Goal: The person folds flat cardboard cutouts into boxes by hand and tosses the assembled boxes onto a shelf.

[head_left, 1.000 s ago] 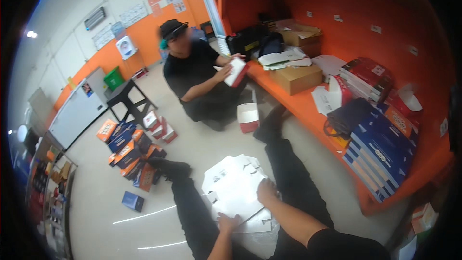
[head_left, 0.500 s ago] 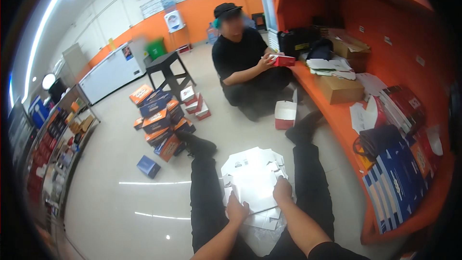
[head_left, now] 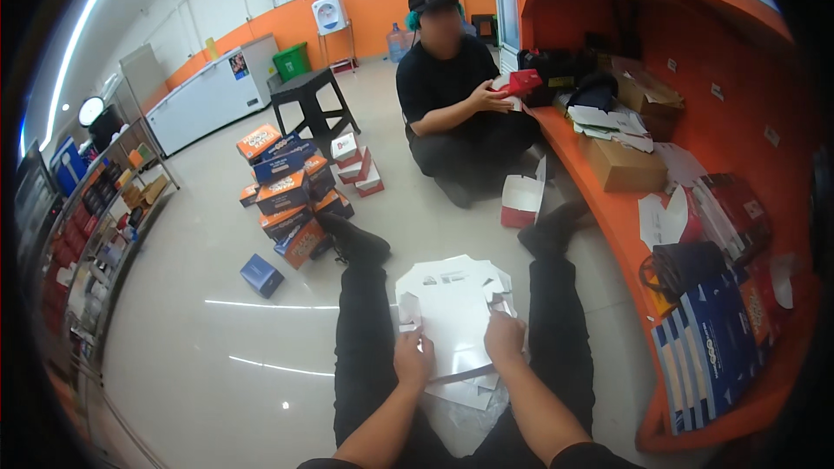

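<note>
A flat white cardboard box blank [head_left: 456, 321] lies on a stack of similar sheets [head_left: 469, 393] between my outstretched legs. Its glossy inner face is up, and small side flaps stand partly raised. My left hand [head_left: 414, 354] is closed on the flap at the left edge, thumb on the inner side. On the opposite edge, my right hand [head_left: 505, 337] grips the right flap with curled fingers. Crumpled clear plastic [head_left: 486, 421] lies under the near edge of the stack.
A person [head_left: 452, 95] sits on the floor ahead, holding a red box [head_left: 524, 82]. An open red-and-white box [head_left: 521, 200] stands by my right foot. Orange and blue boxes [head_left: 285, 194] are piled at left, near a black stool [head_left: 313, 106]. An orange shelf [head_left: 599, 200] runs along the right.
My left hand has moved up along the blank's left edge, and the side flaps are raised more. The other person has lifted and tilted the red box. The view has shifted slightly.
</note>
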Tool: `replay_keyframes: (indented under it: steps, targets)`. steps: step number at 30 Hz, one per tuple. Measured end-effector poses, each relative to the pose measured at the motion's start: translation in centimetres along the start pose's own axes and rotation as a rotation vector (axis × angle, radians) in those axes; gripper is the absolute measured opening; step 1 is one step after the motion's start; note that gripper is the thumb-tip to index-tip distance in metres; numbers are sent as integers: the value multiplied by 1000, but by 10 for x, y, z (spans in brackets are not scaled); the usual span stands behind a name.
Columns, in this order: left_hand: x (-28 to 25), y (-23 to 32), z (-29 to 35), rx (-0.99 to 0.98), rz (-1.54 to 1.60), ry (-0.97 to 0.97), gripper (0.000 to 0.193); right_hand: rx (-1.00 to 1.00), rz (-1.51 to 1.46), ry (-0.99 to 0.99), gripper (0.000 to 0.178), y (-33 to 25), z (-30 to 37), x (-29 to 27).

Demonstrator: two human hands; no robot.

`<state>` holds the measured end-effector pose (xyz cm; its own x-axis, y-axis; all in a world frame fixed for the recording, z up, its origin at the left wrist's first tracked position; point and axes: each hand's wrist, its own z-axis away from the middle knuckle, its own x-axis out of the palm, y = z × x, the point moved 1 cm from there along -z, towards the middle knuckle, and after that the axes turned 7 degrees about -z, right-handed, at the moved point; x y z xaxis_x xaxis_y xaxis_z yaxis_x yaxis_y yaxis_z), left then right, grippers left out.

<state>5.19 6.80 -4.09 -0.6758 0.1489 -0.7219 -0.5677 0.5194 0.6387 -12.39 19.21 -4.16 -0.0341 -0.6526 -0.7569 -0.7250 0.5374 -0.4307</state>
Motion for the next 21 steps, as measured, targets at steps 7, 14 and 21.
replay_keyframes:
  steps: [7, 14, 21]
  targets:
    - [27, -22, 16, 180, -180, -383, 47, 38, -5, -446, 30, -16, 31, 34]
    - [49, -5, 11, 308, -422, -792, 43, 7, 217, -565, 29, -7, 41, 67]
    - [10, -3, -4, 27, -36, -434, 46, 272, -155, -493, 28, -37, -11, -26]
